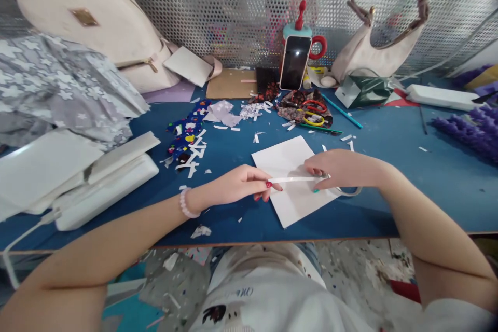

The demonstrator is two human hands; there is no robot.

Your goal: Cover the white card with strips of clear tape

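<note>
A thin white paper strip (298, 180) is stretched between my two hands above a white sheet of paper (290, 163) on the blue table (428, 187). My left hand (243, 185) pinches the strip's left end with thumb and fingers closed. My right hand (342, 168) pinches the right end, fingers curled down onto the sheet. A loop of the strip (352, 192) curls out under my right wrist.
Paper scraps and patterned cut pieces (187, 137) litter the table's middle. A phone on a stand (294, 62), scissors (313, 111), a teal pencil (342, 112), bags (373, 52), grey star cloth (58, 88), white boxes (101, 187) and purple items (470, 132) surround it.
</note>
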